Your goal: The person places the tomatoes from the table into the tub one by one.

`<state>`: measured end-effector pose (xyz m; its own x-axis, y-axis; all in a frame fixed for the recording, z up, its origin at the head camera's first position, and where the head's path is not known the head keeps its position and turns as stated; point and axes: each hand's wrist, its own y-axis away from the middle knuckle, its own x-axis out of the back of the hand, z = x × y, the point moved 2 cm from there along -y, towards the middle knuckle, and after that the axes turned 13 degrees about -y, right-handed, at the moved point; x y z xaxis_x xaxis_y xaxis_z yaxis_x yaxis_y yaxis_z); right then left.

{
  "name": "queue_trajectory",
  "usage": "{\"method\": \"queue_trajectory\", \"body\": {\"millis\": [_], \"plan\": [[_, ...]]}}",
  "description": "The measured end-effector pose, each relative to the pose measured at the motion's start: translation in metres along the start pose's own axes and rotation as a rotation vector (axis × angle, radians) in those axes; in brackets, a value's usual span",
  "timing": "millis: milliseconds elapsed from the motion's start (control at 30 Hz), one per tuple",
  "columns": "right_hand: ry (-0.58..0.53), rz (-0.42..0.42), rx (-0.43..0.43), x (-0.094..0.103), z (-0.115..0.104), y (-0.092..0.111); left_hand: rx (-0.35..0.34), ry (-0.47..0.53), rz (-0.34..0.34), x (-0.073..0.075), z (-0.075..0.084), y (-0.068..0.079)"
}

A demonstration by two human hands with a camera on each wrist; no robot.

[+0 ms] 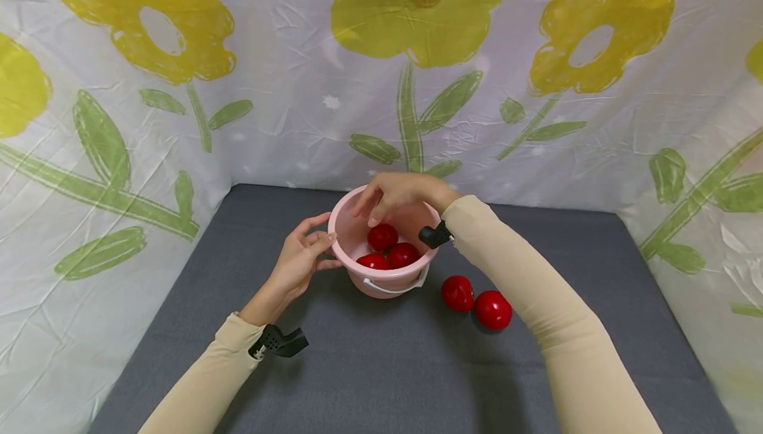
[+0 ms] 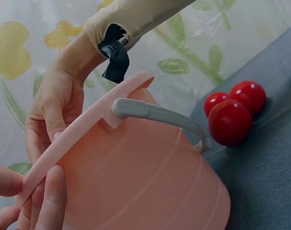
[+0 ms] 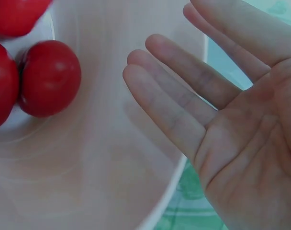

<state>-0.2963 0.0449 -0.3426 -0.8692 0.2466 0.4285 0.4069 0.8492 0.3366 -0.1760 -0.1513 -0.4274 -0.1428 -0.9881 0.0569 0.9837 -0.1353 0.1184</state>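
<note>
A pink bucket [image 1: 357, 279] with a white handle [image 2: 157, 114] stands upright on the dark grey cloth. My left hand [image 1: 298, 255] pinches its rim at the left, thumb on one side and fingers on the other. Over the bucket's mouth is my right hand [image 1: 396, 194], fingers pointing down inside the rim. In the right wrist view that hand's fingers [image 3: 169, 108] are extended and hold nothing. Three glossy red tomatoes [image 3: 50, 78] lie at the bottom of the bucket, apart from the fingers.
Right of the bucket, two more tomatoes [image 1: 493, 310] lie on the cloth [image 1: 381, 368]; the left wrist view shows a third tomato [image 2: 248, 97] beside them, which my right arm covers in the head view. A flower-patterned curtain [image 1: 280, 116] encloses the back and sides.
</note>
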Motion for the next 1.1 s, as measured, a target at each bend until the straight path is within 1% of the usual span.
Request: {"method": "queue_trajectory", "body": {"millis": [167, 300, 433, 567, 667, 800, 900, 1100], "plan": [[-0.013, 0.040, 0.027, 0.007, -0.004, 0.011, 0.004, -0.005, 0.006, 0.000, 0.000, 0.000], [-0.046, 0.085, 0.030, 0.017, -0.010, 0.022, 0.001, -0.010, 0.007, 0.001, 0.001, 0.002], [-0.057, 0.119, 0.053, 0.026, -0.015, 0.034, -0.005, -0.016, 0.005, 0.001, 0.001, 0.002], [-0.056, 0.134, 0.041, 0.028, -0.015, 0.048, -0.012, -0.009, 0.006, 0.001, 0.000, 0.001], [-0.050, 0.156, 0.031, 0.028, -0.011, 0.060, -0.015, -0.004, 0.008, 0.001, 0.000, 0.001], [-0.026, 0.219, 0.033, 0.032, -0.003, 0.082, -0.013, -0.003, 0.008, 0.001, 0.000, 0.001], [-0.014, 0.267, 0.005, 0.036, 0.004, 0.100, -0.011, -0.003, 0.006, 0.001, -0.001, 0.001], [-0.053, 0.340, -0.050, 0.038, 0.023, 0.135, -0.012, -0.015, 0.006, 0.000, 0.000, 0.000]]}}
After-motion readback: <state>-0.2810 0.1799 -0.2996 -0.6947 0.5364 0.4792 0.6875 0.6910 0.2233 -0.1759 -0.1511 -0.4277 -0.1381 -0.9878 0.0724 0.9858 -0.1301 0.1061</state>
